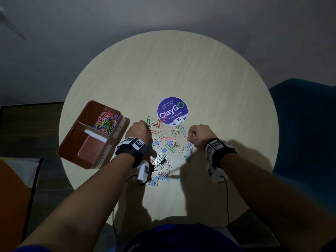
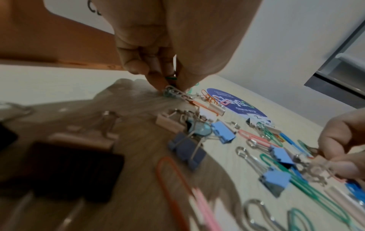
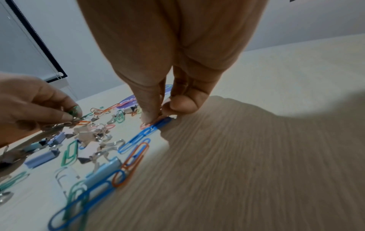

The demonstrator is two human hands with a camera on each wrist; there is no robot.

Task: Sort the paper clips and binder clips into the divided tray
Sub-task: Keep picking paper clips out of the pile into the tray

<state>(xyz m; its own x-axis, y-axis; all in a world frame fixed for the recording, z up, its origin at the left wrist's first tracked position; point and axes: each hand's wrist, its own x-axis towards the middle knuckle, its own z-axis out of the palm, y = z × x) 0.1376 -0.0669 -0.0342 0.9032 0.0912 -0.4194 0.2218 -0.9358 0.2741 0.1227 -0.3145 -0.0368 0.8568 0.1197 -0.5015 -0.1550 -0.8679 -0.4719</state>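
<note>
A brown divided tray (image 1: 72, 127) stands at the table's left; its far compartment holds several coloured paper clips (image 1: 107, 121), and its near one shows only a white strip. A mixed pile of paper clips and binder clips (image 1: 167, 148) lies between my hands. My left hand (image 1: 147, 126) (image 2: 173, 87) pinches a clip at the pile's far left edge, with a green paper clip (image 2: 170, 77) tucked between its fingers. My right hand (image 1: 190, 136) (image 3: 161, 115) pinches a pink paper clip (image 3: 145, 125) on the table beside a blue paper clip (image 3: 162, 122).
A round purple sticker (image 1: 172, 110) lies just beyond the pile. A black binder clip (image 1: 163, 161) sits near my left wrist. A blue chair (image 1: 305, 124) stands at the table's right, and an orange surface (image 1: 11, 197) lies at the lower left.
</note>
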